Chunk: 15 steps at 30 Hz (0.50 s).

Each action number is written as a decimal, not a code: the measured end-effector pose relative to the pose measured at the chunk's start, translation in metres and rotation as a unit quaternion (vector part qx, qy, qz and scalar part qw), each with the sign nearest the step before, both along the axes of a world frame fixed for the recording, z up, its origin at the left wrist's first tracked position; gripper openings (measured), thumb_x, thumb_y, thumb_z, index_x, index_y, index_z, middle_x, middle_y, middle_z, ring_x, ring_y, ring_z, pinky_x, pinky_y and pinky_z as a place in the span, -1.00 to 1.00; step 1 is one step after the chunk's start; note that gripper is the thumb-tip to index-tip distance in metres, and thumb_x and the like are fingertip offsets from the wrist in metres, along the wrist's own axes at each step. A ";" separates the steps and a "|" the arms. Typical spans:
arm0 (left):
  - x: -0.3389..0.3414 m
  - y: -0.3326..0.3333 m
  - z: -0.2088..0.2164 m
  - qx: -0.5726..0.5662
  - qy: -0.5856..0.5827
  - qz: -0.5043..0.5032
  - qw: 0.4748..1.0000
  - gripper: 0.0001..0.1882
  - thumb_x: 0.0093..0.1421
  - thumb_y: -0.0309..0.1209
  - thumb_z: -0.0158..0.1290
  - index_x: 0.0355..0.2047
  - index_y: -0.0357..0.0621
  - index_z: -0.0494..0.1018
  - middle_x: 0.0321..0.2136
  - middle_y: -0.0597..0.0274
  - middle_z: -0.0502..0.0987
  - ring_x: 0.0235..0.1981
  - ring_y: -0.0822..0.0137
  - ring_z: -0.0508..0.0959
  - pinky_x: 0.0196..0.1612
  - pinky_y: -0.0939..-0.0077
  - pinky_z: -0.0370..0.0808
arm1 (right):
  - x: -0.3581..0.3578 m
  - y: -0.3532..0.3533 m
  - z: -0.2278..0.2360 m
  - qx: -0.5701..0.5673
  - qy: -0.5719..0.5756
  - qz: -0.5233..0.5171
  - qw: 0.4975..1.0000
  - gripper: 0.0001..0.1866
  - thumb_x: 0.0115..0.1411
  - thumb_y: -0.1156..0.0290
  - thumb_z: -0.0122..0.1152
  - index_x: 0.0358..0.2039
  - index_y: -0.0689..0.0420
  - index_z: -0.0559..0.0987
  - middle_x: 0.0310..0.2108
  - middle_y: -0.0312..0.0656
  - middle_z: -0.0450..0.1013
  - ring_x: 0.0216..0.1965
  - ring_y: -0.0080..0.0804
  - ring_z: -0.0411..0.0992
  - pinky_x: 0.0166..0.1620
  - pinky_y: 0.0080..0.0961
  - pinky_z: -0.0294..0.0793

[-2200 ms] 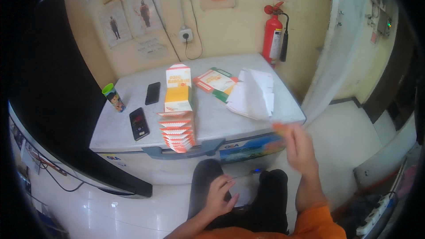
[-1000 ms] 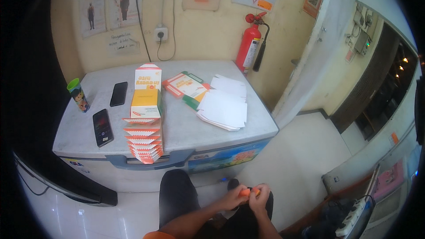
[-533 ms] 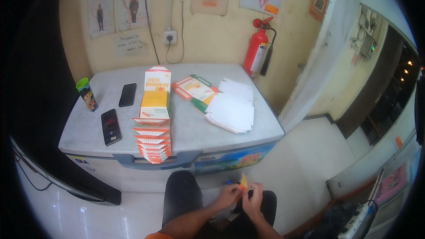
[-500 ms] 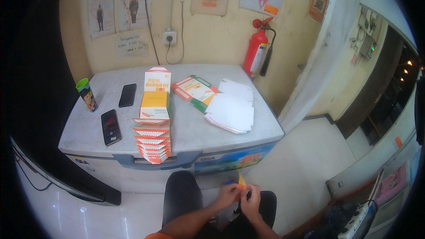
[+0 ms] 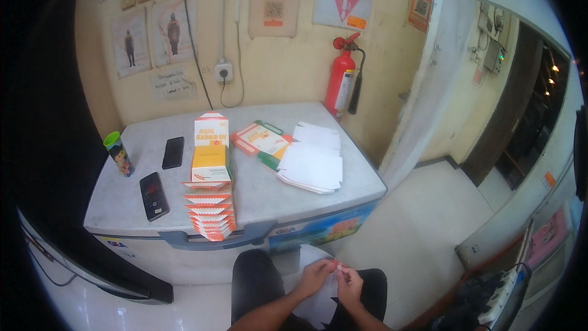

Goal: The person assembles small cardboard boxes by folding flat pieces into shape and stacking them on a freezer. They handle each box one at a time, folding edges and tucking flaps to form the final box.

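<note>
Over my lap, a box blank [image 5: 312, 258] of thin card shows its plain white side. My left hand [image 5: 315, 277] grips it at a small orange-red edge, fingers pinched together. Close against it, my right hand [image 5: 350, 284] is closed on the same edge from the other side. The fold between the fingertips is too small to make out. In front of me on the white chest freezer top [image 5: 263, 202], a row of folded cartons [image 5: 209, 208] stands nested, orange flaps upward. Beside it lie flat box blanks [image 5: 312, 165], white side up, and printed blanks [image 5: 262, 139].
Two dark phones [image 5: 153, 196] and a green-rimmed cup [image 5: 119, 154] are at the freezer's left. Behind its right corner a red fire extinguisher [image 5: 340, 83] hangs on the wall. A white power strip [image 5: 499, 297] lies at lower right.
The card in my hands has turned: a yellow-orange part stood up between my fingers before, and now a broad white face shows. The freezer and its things sit lower in the picture.
</note>
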<state>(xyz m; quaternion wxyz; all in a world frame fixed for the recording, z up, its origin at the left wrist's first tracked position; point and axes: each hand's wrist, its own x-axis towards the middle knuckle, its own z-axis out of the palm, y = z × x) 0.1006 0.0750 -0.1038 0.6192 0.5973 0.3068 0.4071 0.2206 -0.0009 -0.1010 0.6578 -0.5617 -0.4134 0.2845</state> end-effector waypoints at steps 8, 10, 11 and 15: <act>0.000 -0.009 0.009 0.040 0.023 -0.011 0.999 -0.75 0.34 -0.38 0.13 -0.09 -0.31 0.58 -0.19 0.12 0.65 -0.16 0.40 0.59 -0.02 0.48 0.49 | 0.022 0.004 -0.006 0.027 0.022 0.014 0.999 -0.91 0.26 0.63 0.20 -0.24 0.34 0.59 0.02 -0.03 0.49 -0.02 -0.39 0.49 0.04 -0.53 0.47; 0.000 -0.007 0.006 0.022 0.025 -0.015 0.999 -0.77 0.33 -0.40 0.14 -0.11 -0.31 0.59 -0.19 0.12 0.65 -0.16 0.41 0.59 -0.04 0.48 0.49 | 0.023 0.003 -0.002 0.044 -0.020 0.028 0.998 -0.92 0.23 0.62 0.23 -0.25 0.31 0.60 0.01 -0.03 0.47 0.01 -0.35 0.48 0.05 -0.50 0.47; 0.000 -0.006 0.005 0.013 0.026 -0.016 0.999 -0.78 0.33 -0.40 0.14 -0.12 -0.30 0.59 -0.19 0.12 0.65 -0.17 0.41 0.59 -0.04 0.48 0.50 | 0.024 0.002 0.001 0.036 -0.032 0.036 0.998 -0.92 0.22 0.62 0.26 -0.26 0.30 0.61 0.01 -0.03 0.46 0.02 -0.32 0.47 0.06 -0.47 0.46; -0.002 -0.001 -0.001 0.036 0.015 -0.032 0.999 -0.79 0.31 -0.42 0.16 -0.15 -0.33 0.59 -0.21 0.14 0.64 -0.17 0.40 0.60 -0.04 0.49 0.50 | 0.028 -0.003 0.011 0.015 -0.041 0.060 0.997 -0.92 0.16 0.60 0.32 -0.30 0.28 0.62 -0.01 -0.02 0.46 0.02 -0.27 0.47 0.09 -0.40 0.44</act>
